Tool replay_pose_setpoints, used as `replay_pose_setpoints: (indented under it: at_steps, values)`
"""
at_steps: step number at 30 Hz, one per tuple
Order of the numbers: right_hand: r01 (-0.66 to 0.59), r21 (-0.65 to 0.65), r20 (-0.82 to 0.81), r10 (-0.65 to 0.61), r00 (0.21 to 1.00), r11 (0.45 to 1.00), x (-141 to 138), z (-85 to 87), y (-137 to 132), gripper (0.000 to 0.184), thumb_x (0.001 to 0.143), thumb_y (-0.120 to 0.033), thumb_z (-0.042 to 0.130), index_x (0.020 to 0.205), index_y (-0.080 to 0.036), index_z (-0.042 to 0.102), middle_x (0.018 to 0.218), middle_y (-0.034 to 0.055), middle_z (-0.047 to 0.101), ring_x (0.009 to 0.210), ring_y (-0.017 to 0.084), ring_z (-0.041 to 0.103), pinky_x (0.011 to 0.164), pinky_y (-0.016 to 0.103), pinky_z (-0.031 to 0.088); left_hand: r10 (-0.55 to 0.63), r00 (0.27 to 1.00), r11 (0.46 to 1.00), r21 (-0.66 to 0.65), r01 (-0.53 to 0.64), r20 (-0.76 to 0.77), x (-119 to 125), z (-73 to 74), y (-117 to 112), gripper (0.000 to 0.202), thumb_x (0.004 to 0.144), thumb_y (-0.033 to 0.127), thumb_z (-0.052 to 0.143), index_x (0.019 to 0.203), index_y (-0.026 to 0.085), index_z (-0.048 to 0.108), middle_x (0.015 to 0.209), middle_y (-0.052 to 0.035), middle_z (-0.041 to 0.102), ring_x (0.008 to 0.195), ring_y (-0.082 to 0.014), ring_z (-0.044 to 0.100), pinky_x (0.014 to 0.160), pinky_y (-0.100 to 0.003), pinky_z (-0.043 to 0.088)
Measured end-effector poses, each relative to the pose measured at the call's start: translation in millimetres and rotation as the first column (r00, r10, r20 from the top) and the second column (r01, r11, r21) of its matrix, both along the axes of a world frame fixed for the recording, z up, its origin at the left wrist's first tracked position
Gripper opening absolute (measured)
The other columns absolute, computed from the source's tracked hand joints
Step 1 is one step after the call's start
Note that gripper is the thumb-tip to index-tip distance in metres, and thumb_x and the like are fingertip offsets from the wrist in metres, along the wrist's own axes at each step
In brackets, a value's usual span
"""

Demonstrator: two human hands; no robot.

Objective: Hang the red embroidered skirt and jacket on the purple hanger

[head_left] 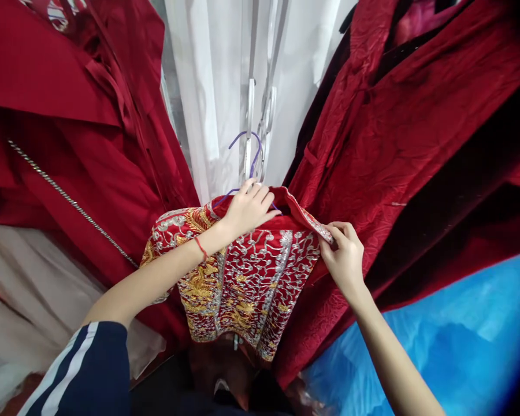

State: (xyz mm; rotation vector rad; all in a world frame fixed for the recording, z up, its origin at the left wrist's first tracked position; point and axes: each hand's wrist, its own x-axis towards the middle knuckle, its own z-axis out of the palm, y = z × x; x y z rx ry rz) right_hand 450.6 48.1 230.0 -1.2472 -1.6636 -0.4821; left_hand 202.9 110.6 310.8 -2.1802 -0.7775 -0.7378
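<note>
Striped sleeve (80, 370), hands gripping embroidered garment (242, 277)

My left hand (248, 207) is covering most of the purple hanger (253, 151). At six o'clock, the embroidered jacket (247, 277) is hiding what hangs beneath. The frame's edges are cutting off the red garments (416, 133).

Red jacket (247, 271) with gold and silver embroidery, purple hanger (253, 156), blue sheet (450, 341)
</note>
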Motion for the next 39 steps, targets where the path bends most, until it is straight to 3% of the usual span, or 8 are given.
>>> replay_pose_setpoints:
  at_steps: [3,7,9,15,20,24,33,39]
  values:
    - [0.141,-0.023,0.043,-0.14,0.989,0.99,12.8,1.8,-11.7,0.033,0.091,-0.02,0.044,0.111,-0.015,0.07,0.1,0.0126,0.069,0.087,0.021,0.064,0.071,0.029,0.046,-0.001,1.0,0.998,-0.058,0.003,0.024,5.0,4.3,9.6,0.04,0.097,0.047,0.047,0.098,0.016,0.073,0.095,-0.0102,0.072,0.096,-0.0248,0.065,0.101,-0.044,0.04]
    - [0.383,-0.111,0.133,-0.368,0.92,0.917,23.8,9.7,-22.0,0.036,0.094,-0.025,0.044,0.119,-0.017,0.069,0.081,0.0082,0.072,0.061,0.014,0.058,0.054,0.024,0.027,0.038,0.996,0.991,-0.132,-0.028,0.078,7.2,8.3,6.7,0.042,0.097,0.049,0.048,0.092,0.015,0.073,0.09,-0.0102,0.072,0.089,-0.0247,0.063,0.096,-0.044,0.038]
    - [0.424,-0.11,0.145,-0.408,0.901,0.899,26.2,14.0,-27.5,0.034,0.095,-0.026,0.046,0.118,-0.017,0.069,0.076,0.0079,0.072,0.056,0.013,0.054,0.053,0.024,0.021,0.083,0.992,0.984,-0.167,-0.065,0.099,10.9,9.8,2.9,0.043,0.096,0.05,0.048,0.089,0.015,0.073,0.087,-0.0104,0.072,0.086,-0.0245,0.062,0.095,-0.044,0.036]
    - [0.395,-0.165,0.209,-0.359,0.909,0.904,27.5,13.2,-55.3,0.03,0.093,-0.023,0.05,0.115,-0.017,0.07,0.069,0.0066,0.07,0.052,0.012,0.052,0.053,0.023,0.02,0.155,0.984,0.965,-0.228,-0.132,0.087,16.0,11.7,-2.2,0.042,0.098,0.046,0.047,0.088,0.014,0.072,0.086,-0.0105,0.071,0.084,-0.0236,0.062,0.097,-0.044,0.034]
    - [0.372,-0.23,0.175,-0.338,0.925,0.899,22.1,5.2,-79.3,0.03,0.093,-0.022,0.05,0.118,-0.017,0.066,0.074,0.0065,0.071,0.054,0.013,0.052,0.055,0.023,0.021,0.031,0.996,0.98,-0.199,-0.015,0.078,-0.9,7.2,-9.2,0.038,0.096,0.049,0.05,0.093,0.017,0.07,0.096,-0.0081,0.068,0.096,-0.0228,0.059,0.104,-0.044,0.031]
    - [0.318,-0.297,0.098,-0.302,0.948,0.901,23.9,8.9,-87.7,0.028,0.092,-0.023,0.05,0.114,-0.017,0.066,0.077,0.0066,0.071,0.057,0.014,0.051,0.058,0.024,0.023,0.004,0.997,0.964,-0.264,0.017,0.078,-7.8,8.8,-17.4,0.04,0.09,0.056,0.056,0.087,0.019,0.07,0.096,-0.0069,0.066,0.1,-0.0234,0.057,0.107,-0.044,0.029]
    - [0.248,-0.288,-0.06,-0.276,0.959,0.925,27.5,40.1,-83.9,0.024,0.087,-0.026,0.051,0.098,-0.018,0.07,0.074,0.0062,0.068,0.059,0.016,0.05,0.058,0.025,0.025,0.034,0.993,0.942,-0.335,0.007,0.117,-0.2,14.9,-25.6,0.049,0.072,0.066,0.07,0.083,0.018,0.072,0.092,-0.0073,0.066,0.096,-0.025,0.057,0.106,-0.045,0.029]
    - [0.332,-0.165,0.0,-0.337,0.942,0.929,-1.2,72.0,-102.6,0.022,0.087,-0.027,0.049,0.093,-0.018,0.068,0.067,0.0056,0.066,0.054,0.016,0.049,0.056,0.026,0.021,0.197,0.968,0.929,-0.345,-0.135,0.152,21.1,14.6,-24.5,0.046,0.074,0.059,0.07,0.083,0.014,0.071,0.089,-0.0118,0.068,0.09,-0.0284,0.06,0.101,-0.048,0.031]
